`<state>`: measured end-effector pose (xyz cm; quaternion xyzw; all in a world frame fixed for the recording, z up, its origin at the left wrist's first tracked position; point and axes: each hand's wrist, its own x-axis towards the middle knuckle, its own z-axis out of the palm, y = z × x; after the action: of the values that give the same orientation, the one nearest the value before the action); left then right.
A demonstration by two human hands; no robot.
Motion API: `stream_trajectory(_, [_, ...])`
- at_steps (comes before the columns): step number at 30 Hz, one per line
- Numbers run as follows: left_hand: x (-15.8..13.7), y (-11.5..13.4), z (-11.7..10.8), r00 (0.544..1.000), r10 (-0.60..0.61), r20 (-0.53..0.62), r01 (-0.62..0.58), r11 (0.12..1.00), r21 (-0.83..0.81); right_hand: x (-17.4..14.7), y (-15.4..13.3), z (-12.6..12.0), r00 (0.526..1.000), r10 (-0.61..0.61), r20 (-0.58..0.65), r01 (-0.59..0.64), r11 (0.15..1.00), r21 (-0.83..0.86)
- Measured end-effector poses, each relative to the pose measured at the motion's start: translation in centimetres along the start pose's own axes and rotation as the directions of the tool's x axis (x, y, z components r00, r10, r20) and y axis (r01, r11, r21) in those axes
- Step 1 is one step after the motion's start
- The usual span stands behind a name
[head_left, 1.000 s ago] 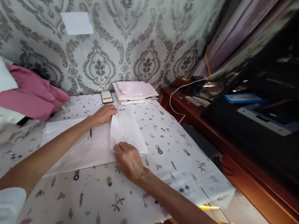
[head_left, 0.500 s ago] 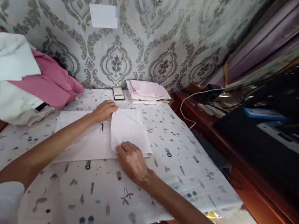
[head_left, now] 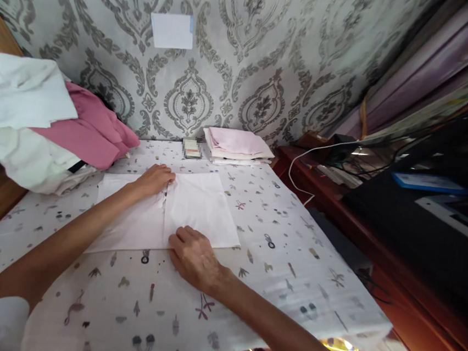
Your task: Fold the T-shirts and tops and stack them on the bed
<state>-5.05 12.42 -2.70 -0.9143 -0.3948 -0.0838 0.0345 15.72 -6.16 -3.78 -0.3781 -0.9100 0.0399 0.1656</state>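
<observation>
A white cloth lies on the patterned table cover, its right part folded over toward the left. What kind of garment or linen it is, I cannot tell. My left hand is closed at the far corner of the folded flap, fingertips gripping its edge. At the near corner of the same flap, my right hand has curled fingers closed on the edge. The single layer of the cloth extends to the left, partly covered by my left forearm.
A heap of white and pink clothes sits at the back left. Folded pink and white cloths are stacked by the wall, beside a phone-like object with a blurred face. A white cable trails over the dark red furniture at right.
Both hands have drawn the flap's edge leftward, so it lies flatter over the cloth and covers a dark mark seen before. The view has shifted slightly.
</observation>
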Motion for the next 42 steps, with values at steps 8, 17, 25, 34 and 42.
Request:
stream_trajectory(8, [3.1, 5.8, 1.7, 0.996, -0.038, -0.085, 0.010, 0.951, -0.310, 0.2, 2.6, -0.3, 0.978, 0.136, -0.158, -0.134, 0.991, 0.021])
stream_trajectory(17, [9.1, 8.2, 4.7, 0.997, 0.053, 0.057, -0.027, 0.922, -0.386, -6.9, 9.1, 0.6, 0.925, 0.330, -0.189, -0.352, 0.931, -0.095])
stream_trajectory(25, [14.7, 3.9, 5.2, 0.981, -0.173, 0.090, 0.195, 0.892, -0.407, -10.0, 8.3, -2.1, 0.896, 0.389, -0.214, -0.380, 0.921, 0.084])
stream_trajectory(34, [16.4, 5.2, 5.5, 0.955, -0.279, 0.099, 0.294, 0.864, -0.408, -9.3, 8.5, -1.4, 0.874, 0.371, -0.315, -0.360, 0.928, 0.093])
stream_trajectory(42, [16.1, 7.5, 4.9, 0.921, -0.373, 0.117, 0.388, 0.840, -0.380, -9.6, 8.6, -1.7, 0.853, 0.433, -0.292, -0.435, 0.898, 0.064])
